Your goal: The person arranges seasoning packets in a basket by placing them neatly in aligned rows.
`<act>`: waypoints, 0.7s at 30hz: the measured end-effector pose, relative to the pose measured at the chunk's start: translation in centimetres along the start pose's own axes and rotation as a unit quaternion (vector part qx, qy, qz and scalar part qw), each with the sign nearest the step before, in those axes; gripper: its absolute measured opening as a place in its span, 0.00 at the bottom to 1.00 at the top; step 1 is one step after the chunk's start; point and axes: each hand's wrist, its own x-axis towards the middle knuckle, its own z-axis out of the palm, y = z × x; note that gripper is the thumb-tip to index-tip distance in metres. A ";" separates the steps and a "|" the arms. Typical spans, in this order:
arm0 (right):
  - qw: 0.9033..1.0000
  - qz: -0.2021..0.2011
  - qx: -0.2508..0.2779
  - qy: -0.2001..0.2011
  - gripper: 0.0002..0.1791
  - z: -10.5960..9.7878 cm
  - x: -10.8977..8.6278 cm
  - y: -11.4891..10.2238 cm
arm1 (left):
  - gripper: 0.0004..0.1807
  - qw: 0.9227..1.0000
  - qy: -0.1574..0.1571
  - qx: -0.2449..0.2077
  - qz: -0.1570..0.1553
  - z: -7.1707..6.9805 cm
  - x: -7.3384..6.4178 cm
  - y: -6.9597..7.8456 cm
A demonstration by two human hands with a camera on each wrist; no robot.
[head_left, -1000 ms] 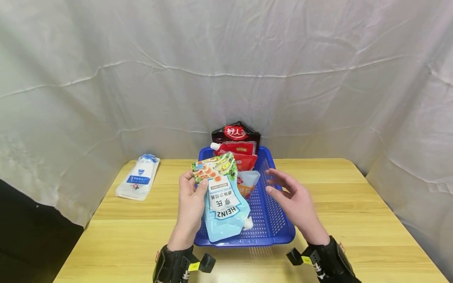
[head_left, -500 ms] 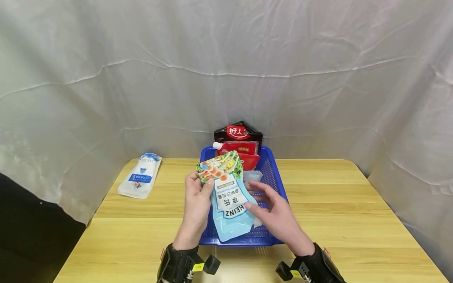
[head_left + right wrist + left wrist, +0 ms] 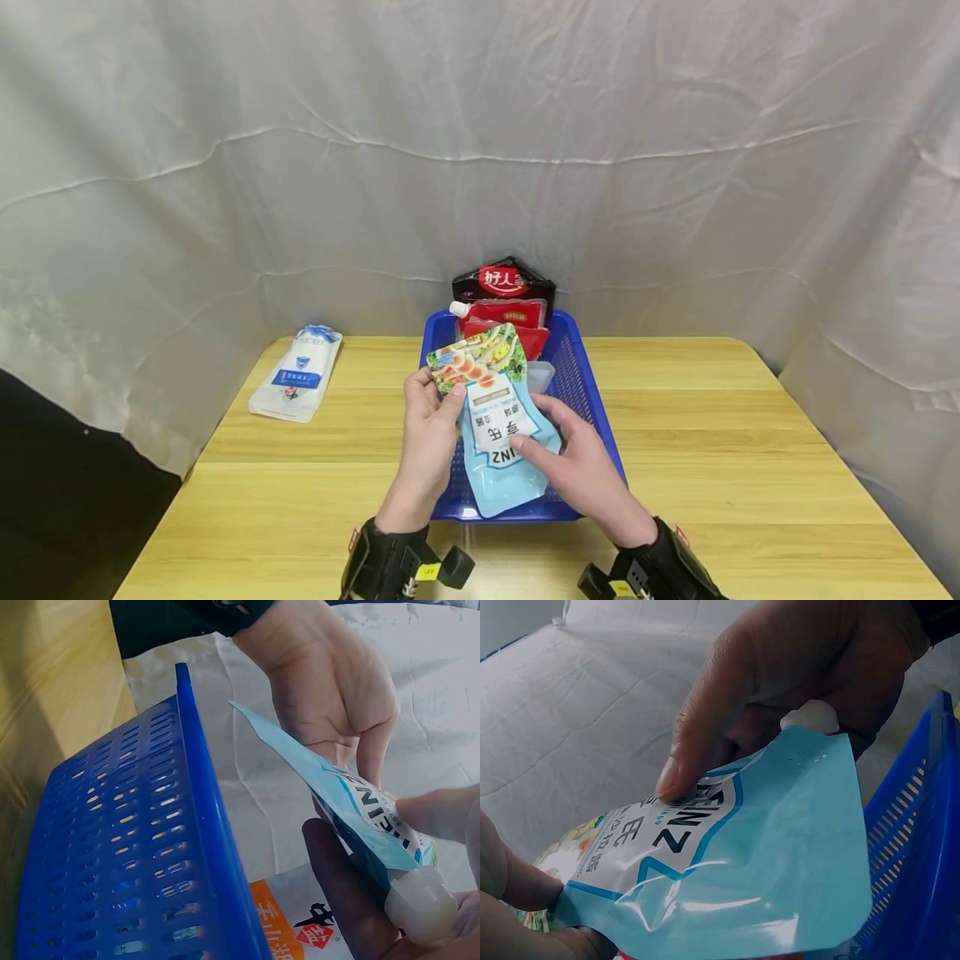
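A light-blue Heinz salad dressing pouch (image 3: 501, 487) is held over the blue plastic basket (image 3: 577, 379), its printed food picture at the far end. My left hand (image 3: 427, 437) pinches its left edge near that picture, thumb on the front. From the right, my right hand (image 3: 588, 475) grips the lower part, with its thumb on the label and its other fingers behind. The pouch's white cap (image 3: 421, 904) lies by the right palm in the right wrist view. Behind the pouch, a white-and-orange salt packet (image 3: 300, 911) is mostly hidden in the head view.
At the basket's back stand a black package (image 3: 506, 282), a red pouch with a white spout (image 3: 517, 313) and another red packet (image 3: 534, 342). A white bag with a blue label (image 3: 297, 375) lies on the wooden table (image 3: 712, 433) at the left. Grey cloth (image 3: 480, 167) hangs behind.
My right hand has come in from the right and taken hold of the pouch's lower part. The left hand has shifted slightly right with the pouch, still gripping it.
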 end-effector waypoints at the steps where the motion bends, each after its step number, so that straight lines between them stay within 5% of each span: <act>1: 1.000 0.001 0.001 0.002 0.32 0.0 0.0 0.0 | 0.21 1.000 -0.002 0.001 0.000 0.0 0.0 0.0; 13: 0.999 0.012 0.013 0.028 0.28 -0.2 -0.1 -0.1 | 0.25 1.000 -0.025 0.013 -0.010 -0.8 0.4 0.0; 21: 0.999 -0.028 -0.016 -0.023 0.28 -1.9 -0.2 -0.3 | 0.29 0.995 -0.068 0.068 -0.012 -2.9 1.0 0.9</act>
